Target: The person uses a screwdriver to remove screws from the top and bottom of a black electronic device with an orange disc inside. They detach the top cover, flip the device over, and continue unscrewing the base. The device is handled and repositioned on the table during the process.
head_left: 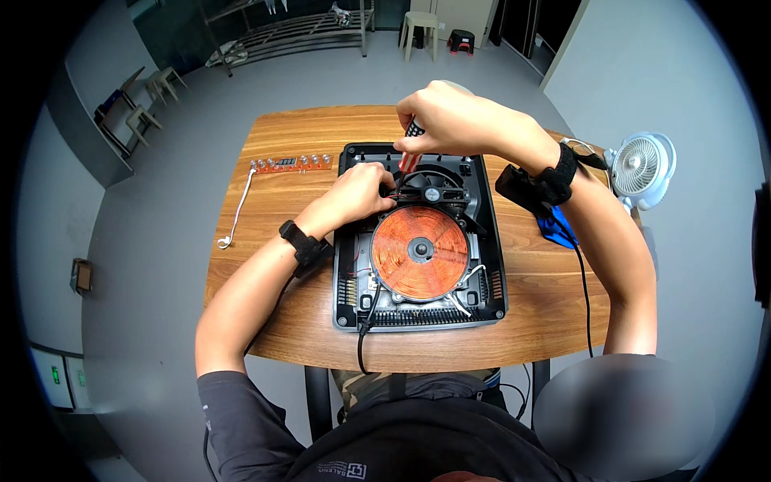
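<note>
An opened induction cooker (340, 315) lies on the table, its black lower shell holding a round copper coil (393, 257) and a black cooling fan (440, 181) beyond the coil. My right hand (442, 119) is closed around the handle of a screwdriver (409, 161), patterned in red, white and dark stars and stripes. The screwdriver points down at the fan's left side; its tip is hidden. My left hand (353, 195) reaches into the shell beside the fan, thumb and fingers pinched together near the screwdriver's lower end. What they grip, if anything, cannot be made out.
A narrow circuit board (291, 164) with a white cable (242, 205) lies on the wooden table (269, 217) at left. To the right are a blue cloth (554, 230) and a small white fan (639, 165). A black cord (361, 345) runs off the front edge.
</note>
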Tool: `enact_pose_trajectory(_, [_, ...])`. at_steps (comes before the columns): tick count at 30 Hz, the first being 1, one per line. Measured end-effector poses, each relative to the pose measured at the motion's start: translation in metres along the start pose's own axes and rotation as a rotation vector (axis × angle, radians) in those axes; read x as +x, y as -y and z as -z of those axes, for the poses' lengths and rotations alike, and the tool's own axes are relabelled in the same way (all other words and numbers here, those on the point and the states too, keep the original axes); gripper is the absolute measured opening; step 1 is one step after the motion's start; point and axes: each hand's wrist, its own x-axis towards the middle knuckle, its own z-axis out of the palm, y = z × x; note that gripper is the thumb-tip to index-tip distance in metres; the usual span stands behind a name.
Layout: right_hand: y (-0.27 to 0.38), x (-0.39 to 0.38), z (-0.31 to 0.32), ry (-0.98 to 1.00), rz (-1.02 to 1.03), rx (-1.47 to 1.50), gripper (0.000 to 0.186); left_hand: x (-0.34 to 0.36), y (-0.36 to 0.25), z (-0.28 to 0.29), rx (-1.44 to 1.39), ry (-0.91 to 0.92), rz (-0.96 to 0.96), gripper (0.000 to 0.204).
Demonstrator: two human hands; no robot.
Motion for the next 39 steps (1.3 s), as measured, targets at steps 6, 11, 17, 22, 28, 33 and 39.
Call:
enact_pose_trajectory(6, [0.009,0.004,0.005,0.018,0.009,-0.026,0.040,0.003,0.003,0.000,-0.014,-0.005,-0.017,0.032])
enact_pose_trajectory(11, [0.013,0.006,0.007,0.043,0.007,-0.036,0.038,0.000,0.001,0.000,-0.029,-0.020,-0.014,0.031])
enact_pose_trajectory(17, [0.009,0.006,0.002,0.018,0.032,-0.048,0.038,0.000,0.003,-0.002,-0.041,-0.028,-0.034,0.028])
enact_pose_trajectory(22, [0.008,0.005,0.002,0.016,0.021,-0.033,0.038,0.002,0.005,-0.002,-0.002,-0.006,-0.037,0.035])
enact_pose_trajectory(28, [0.012,0.006,0.006,0.037,0.003,-0.047,0.038,0.001,0.006,-0.002,0.001,-0.010,-0.042,0.035])
enact_pose_trajectory(33, [0.013,0.007,0.004,0.029,0.008,-0.057,0.037,0.000,-0.001,0.002,-0.016,-0.002,-0.003,0.034])
enact_pose_trajectory(39, [0.009,0.007,0.000,-0.004,0.051,-0.086,0.036,0.001,0.000,0.001,-0.028,-0.004,-0.019,0.034])
